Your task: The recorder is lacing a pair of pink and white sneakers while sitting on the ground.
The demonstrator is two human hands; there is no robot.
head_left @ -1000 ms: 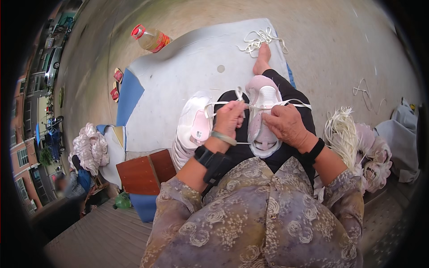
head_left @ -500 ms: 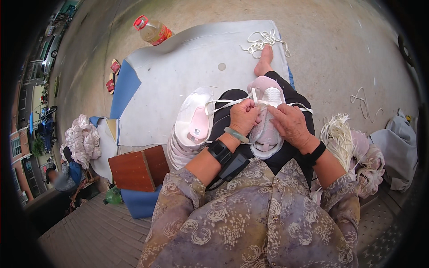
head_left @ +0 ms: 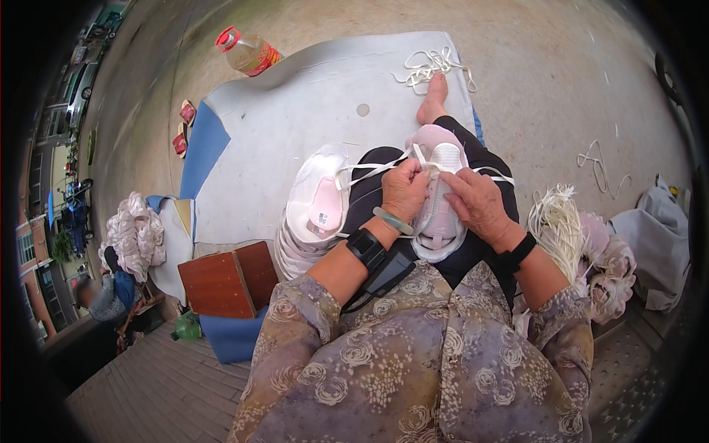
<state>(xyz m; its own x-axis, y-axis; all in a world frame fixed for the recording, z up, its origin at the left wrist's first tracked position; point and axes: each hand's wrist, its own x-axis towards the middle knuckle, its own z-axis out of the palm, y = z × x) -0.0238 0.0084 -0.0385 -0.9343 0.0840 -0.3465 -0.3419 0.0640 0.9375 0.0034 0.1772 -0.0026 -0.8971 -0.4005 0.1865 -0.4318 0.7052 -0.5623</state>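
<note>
The left hand [head_left: 403, 190] and right hand [head_left: 480, 203], nearly together, pinched lace [head_left: 373, 168] over the shoe [head_left: 437, 214]; stacked shoes [head_left: 323, 198] lay to its left.

This was an open-air spot, a yard or roadside, serving as a makeshift workplace for shoes. Bare concrete ground [head_left: 532, 81] stretched across the far side and to the right. Along the left edge stood a building [head_left: 26, 247] with windows, a parked car [head_left: 77, 105], a blue vehicle [head_left: 76, 213] and a green shrub [head_left: 60, 241]. A pale sheet [head_left: 295, 125] with a blue underside lay spread in the middle, with red sandals [head_left: 179, 142] left of it. The work showed in a pink shoe [head_left: 434, 220] on the person's lap, nested shoe pieces [head_left: 289, 247] just left, a hank of white laces [head_left: 555, 221] on the right and a pinkish bundle [head_left: 136, 232] at the left.
</note>
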